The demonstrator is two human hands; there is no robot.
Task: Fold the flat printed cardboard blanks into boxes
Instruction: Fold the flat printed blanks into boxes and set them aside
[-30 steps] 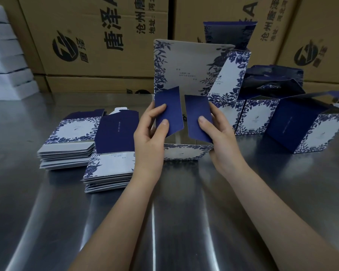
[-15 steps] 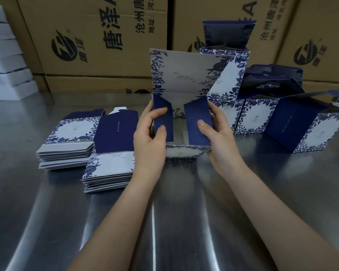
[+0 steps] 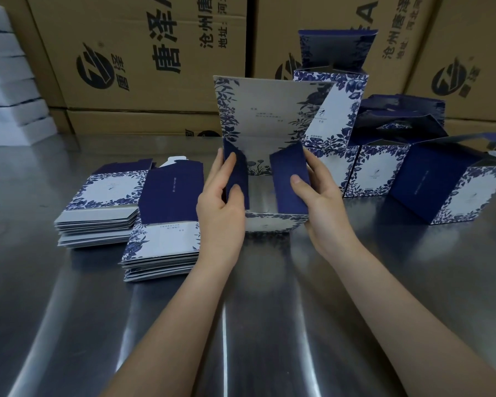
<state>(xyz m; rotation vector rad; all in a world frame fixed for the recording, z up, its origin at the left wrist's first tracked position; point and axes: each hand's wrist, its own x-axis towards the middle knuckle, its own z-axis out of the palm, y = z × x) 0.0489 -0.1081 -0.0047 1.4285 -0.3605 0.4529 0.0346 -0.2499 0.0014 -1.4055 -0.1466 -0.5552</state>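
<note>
the half-formed blue-and-white printed cardboard box (image 3: 272,222) stands at the centre of the brushed steel table (image 3: 241,325), between the two hands. its tall white floral back panel (image 3: 267,110) is upright and its low front wall is raised.

the left hand (image 3: 221,207) pinches the left navy side flap (image 3: 236,173), thumb on the inner face, fingers behind it. the right hand (image 3: 321,202) holds the right navy side flap (image 3: 289,181) the same way. both flaps lean inward over the base.

judged step: set the side walls square. recommended procedure:
1. fold each flap along its scored crease, not across the panel.
2. move both sides together so that the base lies flat on the table.
3. apply light thumb pressure; the dark coating probably dents easily.
4. seat the lower edges behind the front wall before lowering the back panel.

two stacks of flat printed blanks (image 3: 98,213) lie just left of the left hand. finished boxes (image 3: 453,184) stand to the right.
</note>
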